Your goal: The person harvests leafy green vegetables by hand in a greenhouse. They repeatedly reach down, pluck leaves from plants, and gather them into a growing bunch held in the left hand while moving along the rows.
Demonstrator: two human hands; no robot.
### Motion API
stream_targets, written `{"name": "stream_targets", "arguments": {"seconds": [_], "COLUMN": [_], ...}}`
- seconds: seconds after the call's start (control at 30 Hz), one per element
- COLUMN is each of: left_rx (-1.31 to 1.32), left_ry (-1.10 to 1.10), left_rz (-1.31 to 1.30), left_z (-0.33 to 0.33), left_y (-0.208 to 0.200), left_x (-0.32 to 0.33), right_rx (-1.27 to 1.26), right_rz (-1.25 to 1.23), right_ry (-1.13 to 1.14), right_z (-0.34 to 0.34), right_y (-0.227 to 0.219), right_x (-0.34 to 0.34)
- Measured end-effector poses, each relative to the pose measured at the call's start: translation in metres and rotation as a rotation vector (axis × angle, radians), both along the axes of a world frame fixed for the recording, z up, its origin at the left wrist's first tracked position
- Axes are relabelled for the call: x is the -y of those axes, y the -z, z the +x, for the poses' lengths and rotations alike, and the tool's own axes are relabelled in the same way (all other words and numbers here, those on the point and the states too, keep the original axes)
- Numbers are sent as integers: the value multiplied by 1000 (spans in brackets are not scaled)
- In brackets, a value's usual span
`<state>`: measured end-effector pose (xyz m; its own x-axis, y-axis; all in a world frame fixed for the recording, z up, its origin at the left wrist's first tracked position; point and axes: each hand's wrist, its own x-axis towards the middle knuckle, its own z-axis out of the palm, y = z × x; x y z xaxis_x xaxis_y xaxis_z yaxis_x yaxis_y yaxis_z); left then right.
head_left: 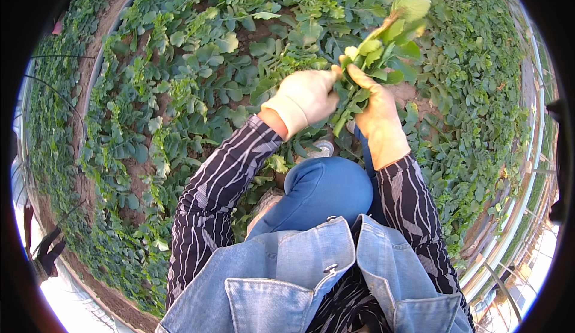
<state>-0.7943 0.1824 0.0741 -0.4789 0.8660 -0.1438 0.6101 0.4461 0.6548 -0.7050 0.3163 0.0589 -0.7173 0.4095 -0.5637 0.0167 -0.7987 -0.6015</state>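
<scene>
Both my hands wear pale cream gloves and meet in front of my knees, above the plants. In my right hand [378,112] is a bunch of leafy greens [383,51], its thumb and fingers closed round the lower part. The leaves point up and to the right; a yellowed, brownish bit shows near the top of the bunch. My left hand [308,96] presses against the left side of the same bunch with its fingers curled closed on the leaves. Its fingertips are partly hidden among them.
Low green leafy plants [197,93] cover the ground around me, with brown soil between. My bent blue-trousered knee [329,180] and a light shoe [320,148] are just below my hands. A pale pipe [518,213] curves along the right side; a strip of bare soil [90,87] runs at the left.
</scene>
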Motion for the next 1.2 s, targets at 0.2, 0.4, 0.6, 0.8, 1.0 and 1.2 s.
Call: {"name": "stream_targets", "arguments": {"seconds": [0.2, 0.4, 0.6, 0.8, 1.0, 1.2], "left_rx": [940, 350, 436, 1083, 1087, 967], "left_ry": [-124, -535, -876, -1022, -1196, -1057], "left_rz": [551, -298, -112, 559, 568, 208], "left_z": [23, 12, 18, -2, 16, 9], "left_y": [76, 217, 319, 359, 275, 220], "left_x": [14, 73, 53, 46, 47, 51], "right_rx": [202, 196, 105, 142, 149, 142], "right_rz": [306, 333, 369, 322, 386, 388], "right_ry": [175, 143, 150, 135, 58, 57], "right_z": [-5, 1, 2, 2, 5, 5], "right_y": [-14, -28, -34, -37, -34, -32], "right_x": [-11, -15, -10, -11, -11, -9]}}
